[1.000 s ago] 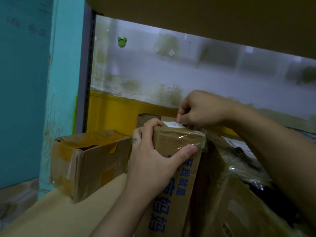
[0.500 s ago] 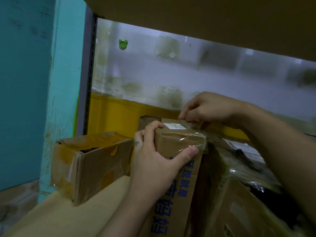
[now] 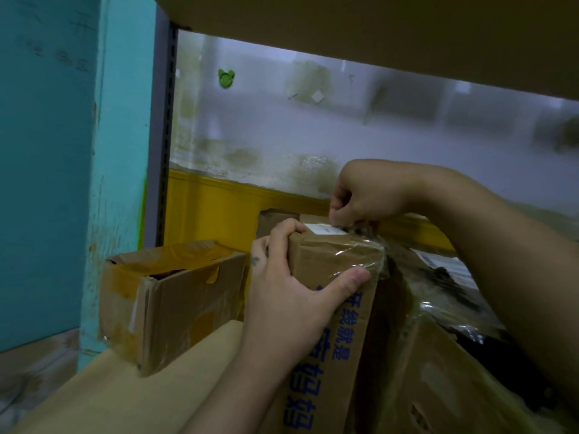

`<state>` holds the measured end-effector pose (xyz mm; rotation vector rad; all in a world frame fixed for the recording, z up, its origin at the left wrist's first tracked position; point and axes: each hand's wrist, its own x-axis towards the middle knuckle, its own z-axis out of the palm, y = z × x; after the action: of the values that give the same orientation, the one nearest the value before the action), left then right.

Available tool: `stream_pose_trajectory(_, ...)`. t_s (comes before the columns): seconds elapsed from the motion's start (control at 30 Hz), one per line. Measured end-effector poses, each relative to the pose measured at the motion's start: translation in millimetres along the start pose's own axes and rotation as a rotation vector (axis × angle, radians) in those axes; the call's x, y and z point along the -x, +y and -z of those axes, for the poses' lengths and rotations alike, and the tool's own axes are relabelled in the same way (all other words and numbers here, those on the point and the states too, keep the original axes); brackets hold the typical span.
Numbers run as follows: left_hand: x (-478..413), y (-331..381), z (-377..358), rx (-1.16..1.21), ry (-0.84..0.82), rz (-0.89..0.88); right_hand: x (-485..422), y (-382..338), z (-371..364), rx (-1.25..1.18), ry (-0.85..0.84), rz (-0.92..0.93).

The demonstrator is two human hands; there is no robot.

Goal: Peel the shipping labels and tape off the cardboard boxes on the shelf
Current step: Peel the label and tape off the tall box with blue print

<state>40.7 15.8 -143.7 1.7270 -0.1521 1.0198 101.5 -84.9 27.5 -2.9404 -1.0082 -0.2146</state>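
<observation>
Standing at a storage shelf, a person works with two bare hands on a tall cardboard box (image 3: 329, 270) printed with blue characters down its front; the box stands upright on the tan shelf board (image 3: 125, 396), towards the right of the bay. The left hand (image 3: 291, 286) wraps round the box's top left corner, fingers curled over the top edge and thumb pressed flat across the front face, so its grip is clamped on the box. The right hand (image 3: 366, 195) reaches in from the right above the box top, fingers curled downward; its grip is closed in a pinch on crumpled clear tape (image 3: 360, 250), just at the right end of a small white label (image 3: 322, 228) stuck on the box's top. The tape lies wrinkled and shiny over the box's upper right corner.

Just left of this box sits a lower, open cardboard carton (image 3: 175, 302) with patches of brown tape. Touching on the right leans a larger box (image 3: 438, 364) under glossy wrapping, with a pale label on it, blurred. Behind runs a stained white wall with a yellow band (image 3: 219, 211) along its foot and a small green sticker (image 3: 226, 78); a grey slotted upright (image 3: 167, 136) and a teal pillar (image 3: 119, 151) stand at the left; another shelf board (image 3: 376, 29) spans overhead.
</observation>
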Motion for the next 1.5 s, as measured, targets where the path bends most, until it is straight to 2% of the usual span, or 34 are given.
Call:
stream_pose_trajectory(0.3, 1.1, 1.3, 0.4, -0.020, -0.017, -0.007, -3.7, -5.0, 3.4, 0.132, -0.128, 0.038)
stream_pose_trajectory(0.5, 1.6, 1.5, 0.3, -0.014, -0.005, -0.020, -4.2, -14.0, -7.7, 0.371, -0.129, 0.037)
stream_pose_trajectory(0.7, 1.2, -1.0, -0.1, -0.013, 0.010, -0.033, -3.5, -19.2, -12.6, 0.505, -0.146, 0.032)
stream_pose_trajectory(1.07, 3.0, 0.6, -0.5, -0.014, 0.018, -0.047, 6.0, -15.8, -13.5, 0.433, -0.071, 0.093)
stream_pose_trajectory(1.5, 3.7, 2.5, -1.0, -0.034, 0.036, -0.056, 11.2, -19.7, -11.6, 0.456, -0.064, 0.065)
